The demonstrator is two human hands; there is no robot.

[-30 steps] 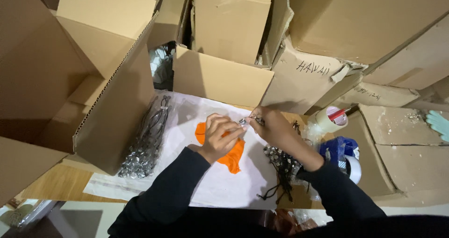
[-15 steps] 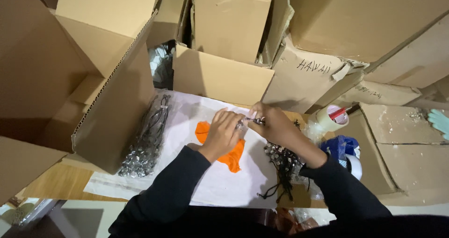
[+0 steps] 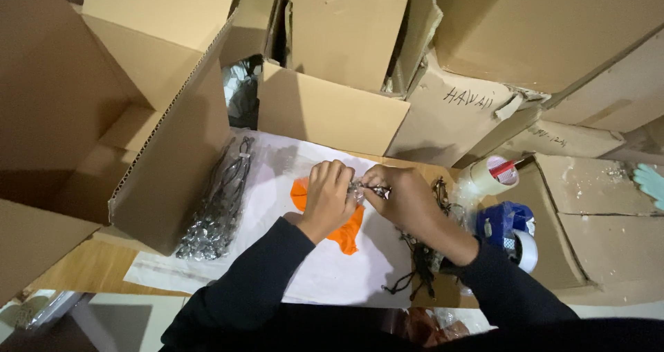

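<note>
- A small shiny metal piece (image 3: 365,189) sits pinched between both hands, held just above the white sheet (image 3: 277,186) at the middle of the counter (image 3: 83,272).
- The left hand (image 3: 328,198) has its grip clenched, fingers curled down over the left end of the piece; the right hand (image 3: 401,201) is grasping the other end between thumb and fingertips.
- The piece's long axis seems to run left to right, from one grip to the other; it is too small to tell more. Both hands touch it, neither nearer.
- Directly beneath the hands lies an orange cut-out (image 3: 346,231) on the sheet, partly hidden by the left wrist.
- Just right of the right forearm a dark tangle of cords (image 3: 418,269) lies at the sheet's edge; to the left, well apart, a clear bag of metal pieces (image 3: 218,210).
- Further right stand a roll of tape (image 3: 492,176) and a blue tape dispenser (image 3: 508,227).
- Cardboard boxes (image 3: 325,110) wall in the far and left sides; open room lies only near, on the bare sheet between bag and hands.
</note>
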